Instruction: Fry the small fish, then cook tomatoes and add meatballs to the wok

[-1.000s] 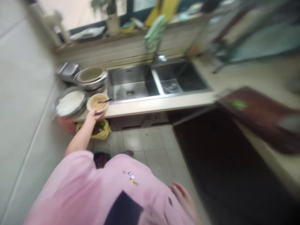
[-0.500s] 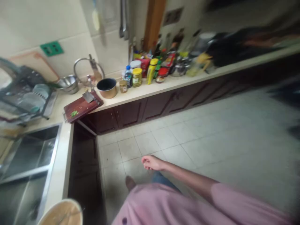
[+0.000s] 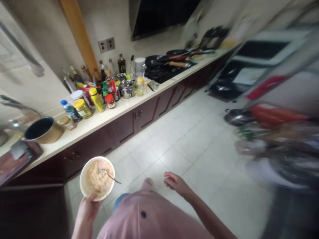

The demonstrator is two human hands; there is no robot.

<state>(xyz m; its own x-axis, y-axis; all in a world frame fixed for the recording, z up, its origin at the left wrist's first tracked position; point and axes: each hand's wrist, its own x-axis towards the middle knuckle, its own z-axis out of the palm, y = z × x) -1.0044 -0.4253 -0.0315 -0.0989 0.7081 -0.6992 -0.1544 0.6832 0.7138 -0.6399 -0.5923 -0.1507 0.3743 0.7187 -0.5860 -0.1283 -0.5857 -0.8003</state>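
White bowl (image 3: 84, 177) in the head view, left hand (image 3: 90, 207) gripping it over the floor (image 3: 199, 169), not set down yet. Mix (image 3: 94, 176) looks already stirred, spoon (image 3: 109, 174) in it. Right hand (image 3: 175, 184) empty, fingers loosely curled.

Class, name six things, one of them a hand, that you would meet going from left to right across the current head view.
Gold-sided pot, white bowl, shiny steel pot, yellow-topped clear container, right hand, blurred metal vessel.
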